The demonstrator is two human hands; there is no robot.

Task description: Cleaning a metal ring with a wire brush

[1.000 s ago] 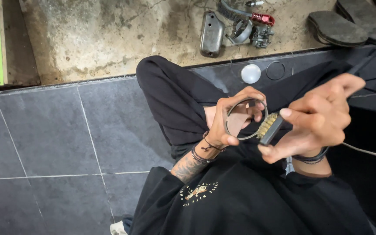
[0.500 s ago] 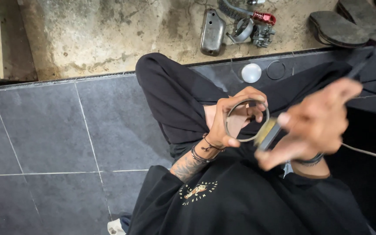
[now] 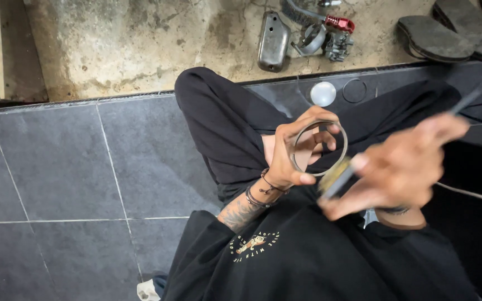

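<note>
Your left hand (image 3: 294, 153) held a thin metal ring (image 3: 319, 147) upright over your lap, fingers closed round its near-left rim, while your right hand (image 3: 403, 167), blurred, was clenched on a small wire brush (image 3: 336, 177) touching the ring's near edge. You seemed to be mid-way through scrubbing the ring. The next stroke likely called for turning it to bring an unbrushed stretch under the bristles.

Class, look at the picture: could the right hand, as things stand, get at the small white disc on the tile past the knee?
Probably not freely: the right hand is gripping a brush against the metal ring; the white disc lies uncovered beyond.
</note>
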